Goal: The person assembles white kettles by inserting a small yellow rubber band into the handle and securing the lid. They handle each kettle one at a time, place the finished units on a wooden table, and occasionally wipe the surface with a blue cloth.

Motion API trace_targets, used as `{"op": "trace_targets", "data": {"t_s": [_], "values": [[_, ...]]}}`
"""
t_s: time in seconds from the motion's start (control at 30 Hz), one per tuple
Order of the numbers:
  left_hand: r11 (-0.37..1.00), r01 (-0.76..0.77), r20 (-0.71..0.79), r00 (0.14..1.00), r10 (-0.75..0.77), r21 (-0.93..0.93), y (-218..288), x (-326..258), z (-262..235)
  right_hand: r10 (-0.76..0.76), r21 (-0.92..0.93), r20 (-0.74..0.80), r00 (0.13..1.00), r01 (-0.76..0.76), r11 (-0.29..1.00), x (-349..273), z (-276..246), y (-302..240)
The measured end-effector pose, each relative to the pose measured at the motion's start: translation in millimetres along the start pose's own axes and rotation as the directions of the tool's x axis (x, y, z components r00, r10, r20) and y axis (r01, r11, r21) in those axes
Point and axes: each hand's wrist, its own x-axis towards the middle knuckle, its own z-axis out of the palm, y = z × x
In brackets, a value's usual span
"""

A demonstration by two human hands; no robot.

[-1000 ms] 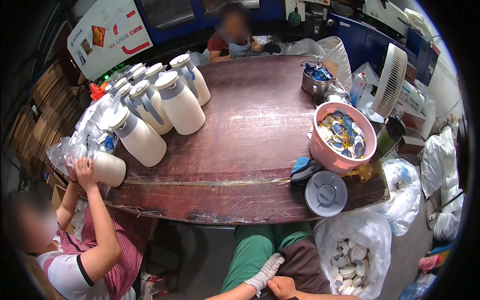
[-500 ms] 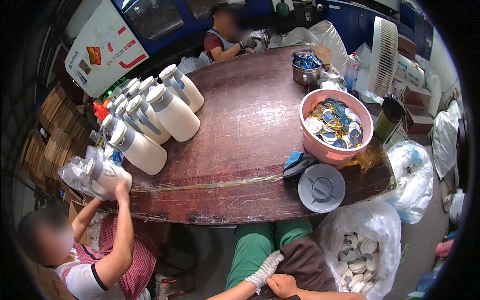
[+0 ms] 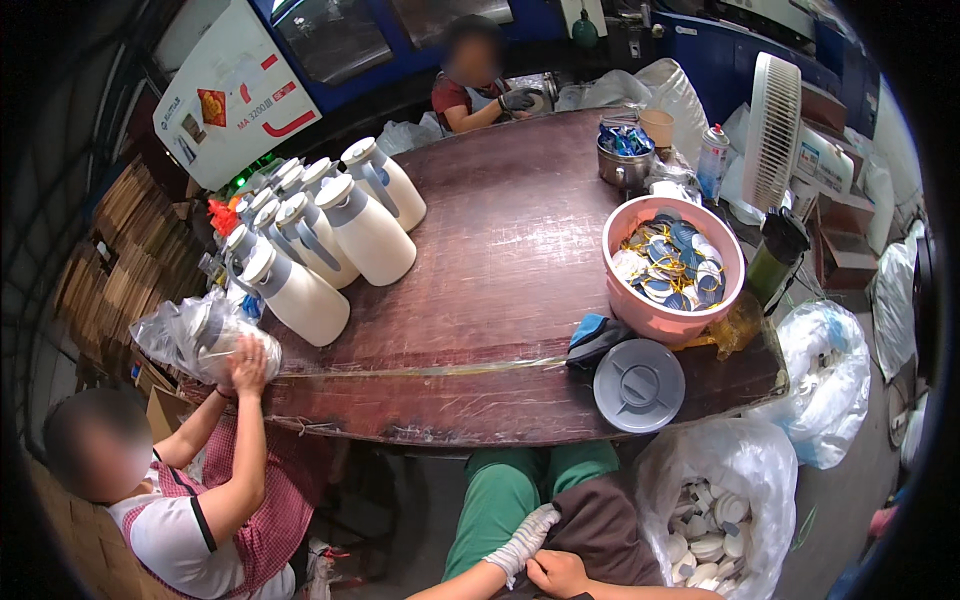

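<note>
My left hand (image 3: 525, 540), in a whitish knit glove, lies on the dark brown cloth (image 3: 600, 530) across my lap. Its fingers rest extended over the cloth and seem to hold nothing. Against the glove's wrist end sits my bare right hand (image 3: 558, 573), its fingers curled in. Nothing shows inside that hand. Green trousers (image 3: 500, 500) cover my legs under the table edge. Nearest to my hands, on the right, stands a clear plastic bag (image 3: 770, 460) of white and grey round plastic parts (image 3: 712, 530).
On the dark red table (image 3: 480, 270) stand several cream jugs (image 3: 372, 240), a pink bucket (image 3: 620, 290) of tagged discs, a grey lid (image 3: 640, 385) and a metal pot (image 3: 622, 172). A co-worker (image 3: 210, 490) at left handles a bagged jug (image 3: 215, 345); another person (image 3: 470, 90) sits opposite. A fan (image 3: 772, 130) stands right.
The view has shifted slightly. At left, the co-worker's hand has opened flat against the bagged jug, with plastic now over more of it. My hands stay together on my lap.
</note>
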Motion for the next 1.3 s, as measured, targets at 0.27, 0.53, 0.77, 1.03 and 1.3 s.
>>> {"op": "trace_targets", "data": {"t_s": [0.27,0.53,0.77,1.03,1.3], "values": [[0.927,-0.309,0.112,0.950,0.291,0.212,-35,5,-13,0.024,-0.050,0.026,0.999,-0.023,0.999,2,5,-5],[0.999,-0.035,0.096,0.995,0.033,0.029,-4,5,-6,-0.055,-0.132,-0.074,0.996,0.044,0.990,3,10,-5],[0.999,0.044,0.104,0.994,-0.042,-0.016,10,-1,-5,-0.078,-0.139,-0.105,0.991,0.063,0.988,3,12,-4],[0.981,0.143,0.055,0.989,-0.137,-0.135,17,-8,-5,-0.093,0.033,-0.091,0.992,0.096,0.995,8,6,-11],[0.996,0.080,0.060,0.995,-0.078,-0.031,18,-7,-8,-0.067,-0.031,-0.060,0.996,0.066,0.997,7,6,-6]]}}
